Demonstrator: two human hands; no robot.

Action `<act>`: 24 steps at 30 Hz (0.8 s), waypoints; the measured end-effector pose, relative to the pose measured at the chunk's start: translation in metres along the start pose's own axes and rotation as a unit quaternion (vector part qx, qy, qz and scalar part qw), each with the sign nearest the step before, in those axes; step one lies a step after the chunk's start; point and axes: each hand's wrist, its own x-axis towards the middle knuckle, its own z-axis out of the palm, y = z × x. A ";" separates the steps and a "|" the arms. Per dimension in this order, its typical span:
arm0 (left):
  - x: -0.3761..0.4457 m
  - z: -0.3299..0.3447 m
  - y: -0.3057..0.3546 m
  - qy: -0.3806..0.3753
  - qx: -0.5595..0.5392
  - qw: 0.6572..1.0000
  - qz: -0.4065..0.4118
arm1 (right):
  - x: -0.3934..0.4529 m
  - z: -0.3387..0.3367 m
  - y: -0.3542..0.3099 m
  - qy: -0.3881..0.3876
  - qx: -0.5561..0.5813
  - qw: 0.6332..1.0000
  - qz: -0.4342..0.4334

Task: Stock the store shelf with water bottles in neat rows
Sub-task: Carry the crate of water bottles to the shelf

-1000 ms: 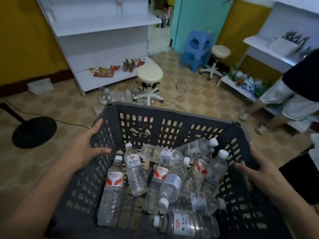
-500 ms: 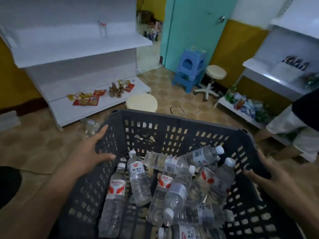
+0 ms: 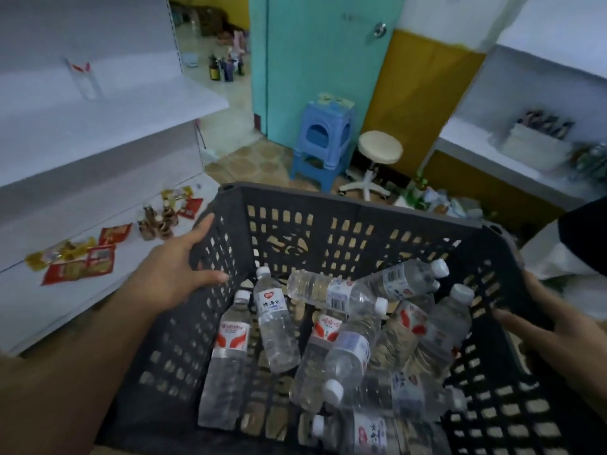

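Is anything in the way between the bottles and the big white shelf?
Only the crate's own wall, which the bottles must be lifted over. The white shelf on the left looks bare apart from one small item.

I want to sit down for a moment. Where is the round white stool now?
In the head view, the round white stool stands on the floor beyond the crate, just right of the blue plastic stool, before the yellow wall.
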 end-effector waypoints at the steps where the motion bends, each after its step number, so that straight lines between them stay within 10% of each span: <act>1: 0.037 0.007 0.001 -0.008 0.000 1.000 -0.006 | 0.038 0.004 -0.011 -0.017 0.008 1.000 0.007; 13: 0.343 0.002 0.071 0.080 -0.083 0.992 -0.053 | 0.400 -0.042 -0.221 -0.019 0.015 0.993 -0.114; 24: 0.555 0.024 -0.003 0.112 -0.102 0.977 -0.146 | 0.646 0.048 -0.391 -0.134 0.020 0.984 -0.119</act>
